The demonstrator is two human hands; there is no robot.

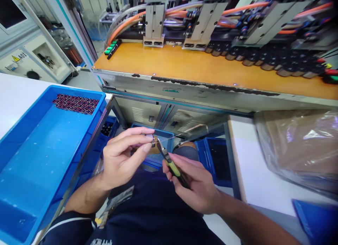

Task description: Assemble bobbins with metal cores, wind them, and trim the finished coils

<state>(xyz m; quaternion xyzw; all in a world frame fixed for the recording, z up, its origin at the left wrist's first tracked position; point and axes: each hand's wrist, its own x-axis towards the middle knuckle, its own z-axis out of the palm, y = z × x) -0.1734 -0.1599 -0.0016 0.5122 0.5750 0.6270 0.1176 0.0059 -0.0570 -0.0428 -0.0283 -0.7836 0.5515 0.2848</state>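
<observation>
My left hand (125, 157) pinches a small cylindrical coil part (153, 140) between thumb and fingers, its metal and copper-coloured end pointing right. Thin wire (171, 136) runs from that end up to the right. Wrapped in my right hand (194, 181) is a pair of cutting pliers (173, 166) with green and black handles. Their jaw tips lie right at the end of the part, by the wire; whether they touch it I cannot make out. Both hands are above my lap.
At left stands a blue tray (47, 132) with many small dark red parts (76, 104) in its far corner. Ahead, an orange-topped machine bench (163, 61) carries rows of black cylinders (253, 58) and a marker (114, 49). A plastic-wrapped carton (298, 142) sits at right.
</observation>
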